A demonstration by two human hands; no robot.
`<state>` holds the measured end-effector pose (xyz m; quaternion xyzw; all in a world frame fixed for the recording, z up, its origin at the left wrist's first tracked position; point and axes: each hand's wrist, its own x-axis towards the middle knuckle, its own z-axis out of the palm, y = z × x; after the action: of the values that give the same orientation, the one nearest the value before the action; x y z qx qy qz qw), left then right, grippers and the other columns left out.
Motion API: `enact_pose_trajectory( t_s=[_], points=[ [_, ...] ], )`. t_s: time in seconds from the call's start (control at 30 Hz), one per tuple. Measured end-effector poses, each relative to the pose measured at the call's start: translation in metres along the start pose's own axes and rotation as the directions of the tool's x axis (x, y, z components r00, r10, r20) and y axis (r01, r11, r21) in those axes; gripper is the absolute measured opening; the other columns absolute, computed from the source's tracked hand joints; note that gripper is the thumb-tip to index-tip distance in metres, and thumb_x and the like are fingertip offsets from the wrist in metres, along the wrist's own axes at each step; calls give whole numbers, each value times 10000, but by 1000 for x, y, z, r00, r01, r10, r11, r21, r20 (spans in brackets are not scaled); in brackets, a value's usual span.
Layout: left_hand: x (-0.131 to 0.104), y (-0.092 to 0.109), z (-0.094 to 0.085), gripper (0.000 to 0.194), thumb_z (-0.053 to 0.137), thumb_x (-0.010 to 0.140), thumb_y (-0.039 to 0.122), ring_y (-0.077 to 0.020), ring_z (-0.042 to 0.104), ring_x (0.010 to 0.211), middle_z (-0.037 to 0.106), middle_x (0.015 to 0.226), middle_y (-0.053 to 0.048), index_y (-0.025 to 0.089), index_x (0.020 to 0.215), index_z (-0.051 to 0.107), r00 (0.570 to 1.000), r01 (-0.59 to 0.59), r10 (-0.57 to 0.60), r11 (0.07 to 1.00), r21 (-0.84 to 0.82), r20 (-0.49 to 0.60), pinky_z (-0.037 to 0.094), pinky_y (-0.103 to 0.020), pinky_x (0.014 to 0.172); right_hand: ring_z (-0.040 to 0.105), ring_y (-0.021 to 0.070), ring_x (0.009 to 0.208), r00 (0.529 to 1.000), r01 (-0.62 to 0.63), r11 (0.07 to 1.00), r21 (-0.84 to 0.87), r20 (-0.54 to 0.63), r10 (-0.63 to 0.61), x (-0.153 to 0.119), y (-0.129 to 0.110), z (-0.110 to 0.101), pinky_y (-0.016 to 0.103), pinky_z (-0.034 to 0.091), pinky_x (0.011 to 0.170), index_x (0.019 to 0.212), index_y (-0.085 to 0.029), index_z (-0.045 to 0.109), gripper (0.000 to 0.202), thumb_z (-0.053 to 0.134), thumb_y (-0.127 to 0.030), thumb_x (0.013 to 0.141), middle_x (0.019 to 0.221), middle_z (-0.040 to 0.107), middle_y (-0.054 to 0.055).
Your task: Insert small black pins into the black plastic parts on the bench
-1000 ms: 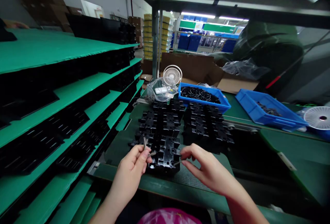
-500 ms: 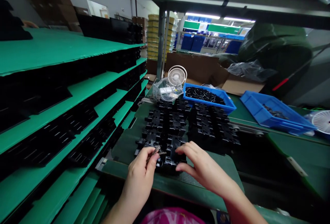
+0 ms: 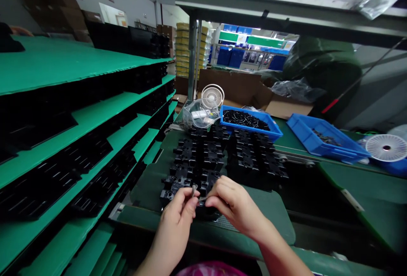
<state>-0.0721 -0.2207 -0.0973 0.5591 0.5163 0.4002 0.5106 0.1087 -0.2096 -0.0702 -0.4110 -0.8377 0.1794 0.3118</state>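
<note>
My left hand point(image 3: 178, 216) is closed in a pinch on small greyish metal pieces point(image 3: 193, 189), too small to name more exactly. My right hand point(image 3: 234, 204) meets it from the right, thumb and finger pinched on the end of a thin metal piece point(image 3: 202, 199) between the two hands. Directly beneath and beyond my fingers stand rows of black moulded plastic housings point(image 3: 182, 172) on a green work surface point(image 3: 149, 182). The nearest housings are partly hidden by my hands.
Beyond the housings is a blue bin point(image 3: 276, 133) of black screws or pins. A second blue bin point(image 3: 330, 152) holds small metal parts. A white fan point(image 3: 212, 97) and a plastic bag point(image 3: 199, 119) stand behind. Green layered sheets point(image 3: 127, 102) with black parts fill the left.
My right hand has moved left to my left hand, and its fingers have closed on a small metal piece. The view has shifted slightly.
</note>
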Motion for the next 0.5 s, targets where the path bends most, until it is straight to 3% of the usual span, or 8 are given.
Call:
enact_pose_trajectory(
  t_s=[0.07,0.17,0.33,0.4,0.5],
  points=[
    [0,4,3,236,456,886,428,-82,455,550,510,651,39,215,952,532,988,144,-126,961,-236,93,376,-203,512,495,138,735,999,36,999,-8,-2,-36,-3,2,-3,261,382,659,840,-185,583,116,538,-271,906,771,597,24],
    [2,9,5,233,496,872,424,-41,330,462,386,554,83,201,939,514,954,291,-206,803,-521,216,237,-159,424,505,140,730,998,62,998,-23,0,-62,-8,2,-7,268,395,659,878,-185,589,102,549,-277,899,780,607,33],
    [3,12,4,203,546,858,379,-14,212,413,327,523,105,189,919,510,907,420,-264,625,-658,328,124,-151,390,519,158,790,998,55,998,-5,9,-55,-12,-1,-18,297,420,703,918,-200,588,69,527,-230,907,837,616,46],
    [3,14,6,210,538,859,390,-13,201,397,334,510,107,190,916,507,893,446,-260,627,-638,369,102,-154,380,526,165,804,998,64,998,23,8,-64,-11,-2,-20,312,429,723,917,-208,592,66,528,-220,903,843,622,46],
    [2,16,10,238,485,878,426,-22,252,384,420,495,88,194,925,509,924,354,-210,785,-508,319,132,-161,376,535,167,802,1000,20,996,82,-22,-18,-10,-4,-22,308,439,719,900,-208,594,62,533,-223,899,834,621,46]
  ],
)
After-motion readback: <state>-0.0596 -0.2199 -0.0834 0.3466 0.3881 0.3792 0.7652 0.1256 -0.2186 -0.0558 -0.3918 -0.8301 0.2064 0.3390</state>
